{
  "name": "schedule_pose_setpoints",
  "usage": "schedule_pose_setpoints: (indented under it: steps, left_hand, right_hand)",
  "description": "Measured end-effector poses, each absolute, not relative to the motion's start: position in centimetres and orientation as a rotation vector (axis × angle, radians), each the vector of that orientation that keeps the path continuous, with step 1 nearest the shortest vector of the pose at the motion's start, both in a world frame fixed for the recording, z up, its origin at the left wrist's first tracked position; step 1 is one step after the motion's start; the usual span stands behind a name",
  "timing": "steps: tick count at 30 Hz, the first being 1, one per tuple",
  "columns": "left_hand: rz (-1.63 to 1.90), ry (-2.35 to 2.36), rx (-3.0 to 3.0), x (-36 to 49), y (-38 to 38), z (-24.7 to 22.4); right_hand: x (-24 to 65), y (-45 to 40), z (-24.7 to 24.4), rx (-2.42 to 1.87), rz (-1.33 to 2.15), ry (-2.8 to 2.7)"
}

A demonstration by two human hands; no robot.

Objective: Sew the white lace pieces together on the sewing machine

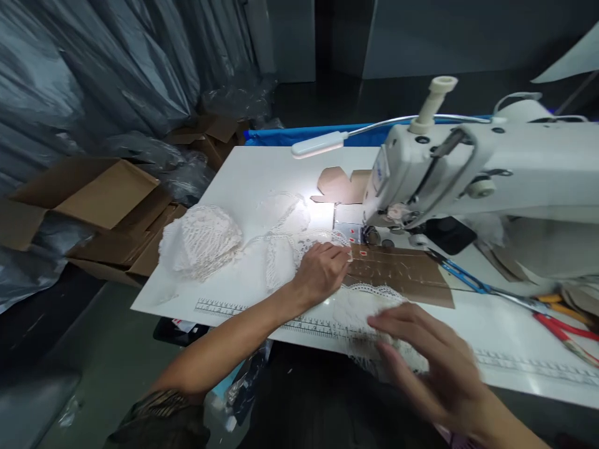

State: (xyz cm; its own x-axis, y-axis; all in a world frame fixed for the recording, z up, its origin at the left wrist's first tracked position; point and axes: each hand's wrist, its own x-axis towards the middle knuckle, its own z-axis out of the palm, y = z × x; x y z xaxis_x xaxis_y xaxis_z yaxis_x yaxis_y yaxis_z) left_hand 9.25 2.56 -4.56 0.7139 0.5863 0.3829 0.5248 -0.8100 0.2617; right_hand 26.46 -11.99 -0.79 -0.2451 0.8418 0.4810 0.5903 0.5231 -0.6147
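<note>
My left hand [322, 274] is closed on the edge of a white lace piece [306, 242], just left of the sewing machine's needle area. Smeared a little by motion, my right hand [433, 362] hovers with fingers stretched and thumb apart. Below it, another cream lace-edged piece [362, 305] lies partly over the table's front edge; the hand covers some of it. The white sewing machine [421, 174] stands just beyond both hands. Between them and its foot lies a brown card sheet [402, 271] with loose threads on it.
A bundle of white lace [203, 240] sits on the table's left side. Blue-handled thread snips [463, 274] and red-handled scissors [561, 333] lie at right. Brown card patterns [341, 185] rest behind, under a lamp [321, 144]. Open cardboard boxes [93, 206] stand left.
</note>
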Motion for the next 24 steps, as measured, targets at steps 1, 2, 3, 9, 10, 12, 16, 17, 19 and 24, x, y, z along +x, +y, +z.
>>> schedule_pose_setpoints:
  steps: [1, 2, 3, 9, 10, 12, 16, 17, 19, 24]
  left_hand:
    - [0.710, 0.893, 2.745, 9.2, 2.6, -4.5]
    - [0.724, 0.889, 2.689, 9.1, 2.7, -4.3]
    - [0.740, 0.905, 2.615, 9.1, 2.7, -4.1]
    - [0.645, 1.028, 2.131, 8.9, 2.9, -2.4]
    - [0.612, 1.010, 2.080, 8.9, 2.9, -2.2]
    - [0.584, 0.990, 1.973, 8.9, 3.1, -2.2]
    - [0.590, 0.969, 1.707, 8.9, 3.3, -2.7]
    - [0.580, 0.967, 1.648, 8.9, 3.4, -2.8]
    - [0.556, 0.985, 1.565, 8.8, 3.5, -2.9]
    - [0.535, 1.007, 1.477, 8.8, 3.6, -2.6]
  right_hand:
    - [26.6, -11.5, -1.8, -1.196, 0.399, -2.004]
    - [26.8, -11.1, -2.8, -1.224, 0.397, -2.070]
    - [27.2, -10.7, -3.6, -1.260, 0.378, -2.137]
    - [31.7, -9.8, -4.8, -1.750, -0.105, -2.079]
    - [32.2, -9.6, -4.5, -1.786, -0.125, -2.031]
    - [32.3, -9.0, -3.6, -1.746, -0.044, -1.960]
    - [30.2, -6.7, -2.4, -1.509, 0.350, -1.981]
    - [29.6, -5.9, -2.2, -1.462, 0.431, -2.000]
    - [28.7, -4.5, -1.9, -1.402, 0.543, -2.013]
    - [27.9, -2.0, -2.0, -1.378, 0.665, -1.970]
